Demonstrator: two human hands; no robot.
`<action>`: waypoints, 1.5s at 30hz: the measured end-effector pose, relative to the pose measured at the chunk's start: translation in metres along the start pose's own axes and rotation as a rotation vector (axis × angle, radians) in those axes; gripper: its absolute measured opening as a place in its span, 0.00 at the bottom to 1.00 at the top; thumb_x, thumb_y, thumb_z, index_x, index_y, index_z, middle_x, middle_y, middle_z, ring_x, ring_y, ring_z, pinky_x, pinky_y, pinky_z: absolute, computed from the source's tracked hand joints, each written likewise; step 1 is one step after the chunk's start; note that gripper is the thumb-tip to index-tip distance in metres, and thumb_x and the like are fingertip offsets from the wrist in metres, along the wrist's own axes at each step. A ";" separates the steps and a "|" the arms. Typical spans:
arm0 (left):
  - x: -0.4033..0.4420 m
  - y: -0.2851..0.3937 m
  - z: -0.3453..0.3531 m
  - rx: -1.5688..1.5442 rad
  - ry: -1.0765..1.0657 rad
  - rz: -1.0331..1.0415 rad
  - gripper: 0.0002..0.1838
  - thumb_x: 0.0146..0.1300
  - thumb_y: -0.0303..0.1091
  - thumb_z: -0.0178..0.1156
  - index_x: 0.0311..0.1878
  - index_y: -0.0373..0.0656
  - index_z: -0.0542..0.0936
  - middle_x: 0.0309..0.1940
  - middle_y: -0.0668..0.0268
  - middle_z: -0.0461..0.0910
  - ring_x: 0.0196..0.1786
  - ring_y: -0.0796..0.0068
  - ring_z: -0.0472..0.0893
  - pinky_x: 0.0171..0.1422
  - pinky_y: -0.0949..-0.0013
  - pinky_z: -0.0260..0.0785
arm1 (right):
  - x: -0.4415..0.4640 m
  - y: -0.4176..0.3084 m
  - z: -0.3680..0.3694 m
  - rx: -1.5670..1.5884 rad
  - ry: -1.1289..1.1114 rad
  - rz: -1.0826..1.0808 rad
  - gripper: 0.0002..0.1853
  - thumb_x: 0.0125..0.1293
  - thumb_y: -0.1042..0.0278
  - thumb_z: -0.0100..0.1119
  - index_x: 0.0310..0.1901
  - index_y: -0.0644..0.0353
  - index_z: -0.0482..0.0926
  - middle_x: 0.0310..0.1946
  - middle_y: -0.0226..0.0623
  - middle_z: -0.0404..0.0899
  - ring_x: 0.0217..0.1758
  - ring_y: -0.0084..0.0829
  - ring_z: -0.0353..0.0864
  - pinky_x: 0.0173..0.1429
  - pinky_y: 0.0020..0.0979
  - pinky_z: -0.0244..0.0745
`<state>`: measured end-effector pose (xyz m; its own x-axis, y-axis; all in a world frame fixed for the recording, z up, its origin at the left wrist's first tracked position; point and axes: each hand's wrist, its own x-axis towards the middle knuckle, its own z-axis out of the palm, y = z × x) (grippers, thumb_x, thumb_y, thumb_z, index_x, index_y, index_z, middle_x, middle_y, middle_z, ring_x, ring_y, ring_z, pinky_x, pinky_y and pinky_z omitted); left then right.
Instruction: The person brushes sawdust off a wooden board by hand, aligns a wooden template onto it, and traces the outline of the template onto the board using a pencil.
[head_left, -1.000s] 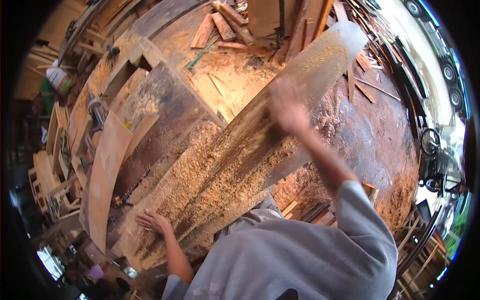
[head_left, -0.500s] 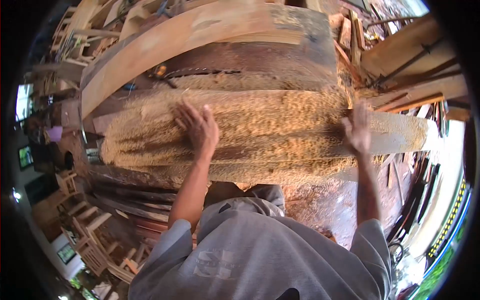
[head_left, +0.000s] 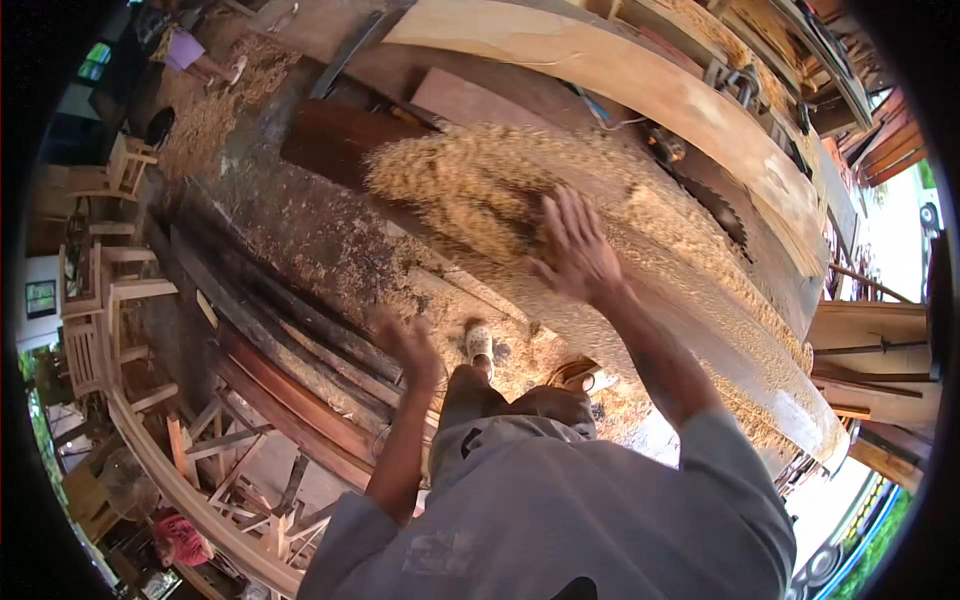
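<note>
My right hand (head_left: 575, 250) is open, fingers stretched out, over a thick layer of sawdust (head_left: 460, 180) on a long wooden board (head_left: 690, 320). Loose sawdust is smeared by motion around its fingertips. My left hand (head_left: 408, 350) is off the board, in the air to its near left side. It is blurred, but its fingers look stretched apart and nothing shows in it. Past the board lies a power saw with a toothed bar (head_left: 725, 215), its yellow and black body (head_left: 666, 147) partly in view.
A long curved pale plank (head_left: 640, 75) lies beyond the saw. Dark and reddish timbers (head_left: 290, 400) are stacked at the lower left, near wooden chair frames (head_left: 90, 350). Sawdust covers the floor by my shoe (head_left: 479, 342). Other people (head_left: 185, 50) are in the background.
The view has turned left. My left hand has come off the sawdust toward my body. My right hand has swept leftward along the board, and sawdust is pushed toward its left end.
</note>
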<state>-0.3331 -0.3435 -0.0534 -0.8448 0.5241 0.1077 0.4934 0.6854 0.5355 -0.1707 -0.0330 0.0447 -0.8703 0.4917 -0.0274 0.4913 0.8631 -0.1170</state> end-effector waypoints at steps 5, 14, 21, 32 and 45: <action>0.018 -0.119 -0.111 -0.192 0.083 -0.379 0.38 0.83 0.50 0.47 0.80 0.26 0.54 0.82 0.36 0.48 0.83 0.37 0.51 0.87 0.46 0.44 | 0.182 -0.098 0.031 -0.037 0.032 -0.120 0.52 0.73 0.19 0.29 0.84 0.54 0.47 0.87 0.48 0.37 0.90 0.47 0.31 0.90 0.47 0.29; 0.075 0.007 -0.044 -0.473 -0.191 -0.288 0.42 0.82 0.58 0.42 0.81 0.28 0.53 0.83 0.40 0.45 0.84 0.42 0.52 0.88 0.48 0.46 | 0.170 -0.155 0.086 -0.275 0.112 -0.113 0.35 0.79 0.49 0.44 0.81 0.55 0.57 0.84 0.51 0.47 0.88 0.49 0.42 0.90 0.48 0.36; 0.154 0.055 -0.010 -0.895 -0.267 -0.309 0.43 0.78 0.52 0.55 0.81 0.29 0.52 0.76 0.36 0.61 0.76 0.43 0.68 0.80 0.44 0.65 | -0.133 0.020 0.023 -0.022 0.094 0.685 0.38 0.82 0.36 0.17 0.85 0.49 0.37 0.87 0.47 0.31 0.89 0.48 0.30 0.88 0.53 0.19; 0.162 0.084 0.078 -1.139 -0.355 -0.757 0.35 0.69 0.28 0.70 0.70 0.23 0.62 0.68 0.45 0.72 0.66 0.48 0.77 0.70 0.46 0.78 | -0.126 0.044 0.009 0.012 0.269 0.917 0.42 0.76 0.38 0.43 0.78 0.67 0.61 0.82 0.57 0.53 0.86 0.57 0.48 0.88 0.55 0.38; 0.249 0.068 0.081 -0.971 -0.483 -0.571 0.15 0.72 0.31 0.66 0.57 0.34 0.80 0.44 0.63 0.83 0.40 0.69 0.79 0.60 0.57 0.77 | -0.393 0.223 -0.021 0.029 0.332 1.176 0.23 0.81 0.54 0.44 0.69 0.58 0.61 0.70 0.50 0.60 0.74 0.52 0.61 0.83 0.59 0.50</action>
<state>-0.4929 -0.1259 -0.0579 -0.6239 0.5469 -0.5582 -0.4561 0.3253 0.8284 0.2810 -0.0315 0.0507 0.1566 0.9800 0.1229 0.9683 -0.1279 -0.2144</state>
